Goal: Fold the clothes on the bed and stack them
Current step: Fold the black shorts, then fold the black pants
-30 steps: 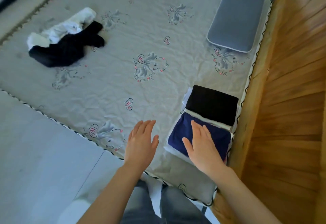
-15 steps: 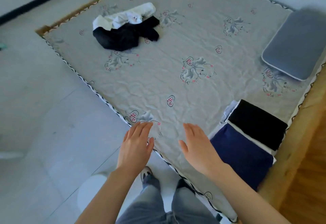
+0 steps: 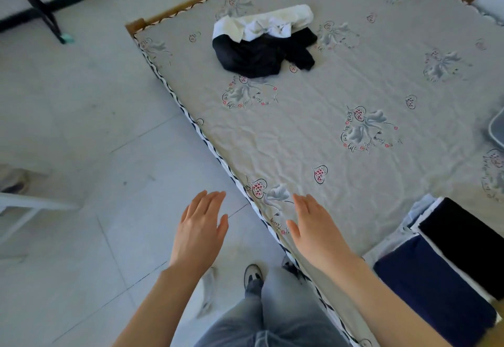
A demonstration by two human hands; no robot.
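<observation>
A crumpled heap of a black garment and a white garment lies at the far left part of the bed. At the bed's near right corner sits a stack of folded clothes, a navy piece in front of a black piece, over white layers. My left hand hovers over the floor beside the bed edge, fingers straight, holding nothing. My right hand floats over the bed's near edge, fingers straight and empty, left of the folded stack.
A grey pillow peeks in at the right edge. The bed's wooden frame corner shows at the far left. Black furniture legs stand on the tiled floor at upper left, a white frame at left. My legs and shoes are below.
My right hand has lifted off the navy folded piece and both hands have shifted left along the bed edge. The view has swung left, bringing the crumpled heap closer to centre.
</observation>
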